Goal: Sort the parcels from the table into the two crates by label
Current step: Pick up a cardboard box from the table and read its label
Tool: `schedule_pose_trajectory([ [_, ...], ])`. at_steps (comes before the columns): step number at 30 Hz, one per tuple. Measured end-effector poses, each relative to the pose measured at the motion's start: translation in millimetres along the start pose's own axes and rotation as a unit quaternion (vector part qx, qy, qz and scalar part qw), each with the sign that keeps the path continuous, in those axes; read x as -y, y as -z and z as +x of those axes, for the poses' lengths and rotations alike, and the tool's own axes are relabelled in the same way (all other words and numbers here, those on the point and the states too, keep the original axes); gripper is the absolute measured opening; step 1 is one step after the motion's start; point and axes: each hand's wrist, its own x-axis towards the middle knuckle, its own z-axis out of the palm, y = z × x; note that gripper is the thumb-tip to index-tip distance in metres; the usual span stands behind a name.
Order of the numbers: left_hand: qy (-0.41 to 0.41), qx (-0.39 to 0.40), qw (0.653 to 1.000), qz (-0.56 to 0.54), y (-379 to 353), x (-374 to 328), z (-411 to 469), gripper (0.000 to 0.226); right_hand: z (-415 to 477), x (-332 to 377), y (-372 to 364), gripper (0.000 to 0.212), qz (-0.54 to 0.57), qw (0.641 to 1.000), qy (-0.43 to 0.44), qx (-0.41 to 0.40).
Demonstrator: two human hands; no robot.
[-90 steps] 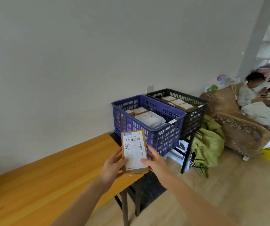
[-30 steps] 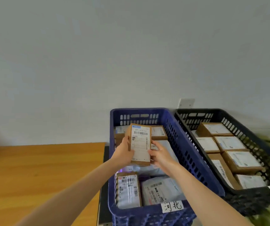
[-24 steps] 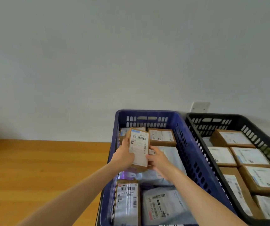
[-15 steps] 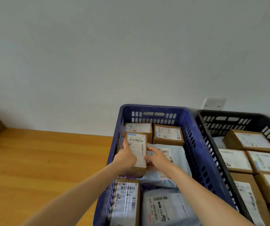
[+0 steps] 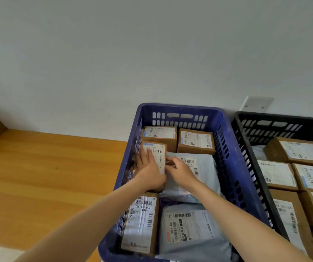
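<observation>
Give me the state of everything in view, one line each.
Blue crate, open-topped, holding boxes and mailers.
Black crate, open-topped, holding labelled boxes.
Narrow parcel, lying label up inside the blue crate, by its left wall.
Left hand, flat on the narrow parcel, fingers straight.
Right hand, fingertips at the parcel's right edge; grip unclear.

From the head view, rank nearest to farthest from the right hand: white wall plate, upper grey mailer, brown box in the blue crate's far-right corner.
1. Grey mailer, under the right hand.
2. Brown box, just beyond, in the blue crate.
3. Wall plate, on the wall, farther right.
</observation>
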Motion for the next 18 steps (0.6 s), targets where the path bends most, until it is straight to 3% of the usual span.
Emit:
schedule_pose_trajectory([
  [3,-0.026,0.001,0.999,0.033,-1,1,0,0.104,7,-4,5,0.045,-0.202,0.977,0.072,0.016],
  [7,-0.052,0.0,0.996,0.079,1,3,-1,0.092,7,-12,7,0.065,-0.409,0.896,0.136,0.111],
  [12,-0.071,0.004,0.991,0.114,-2,10,3,0.081,5,-19,7,0.054,-0.517,0.826,0.201,0.099],
  [18,-0.065,0.021,0.992,0.103,-6,11,3,0.078,3,-18,9,0.048,-0.55,0.808,0.2,0.071],
])
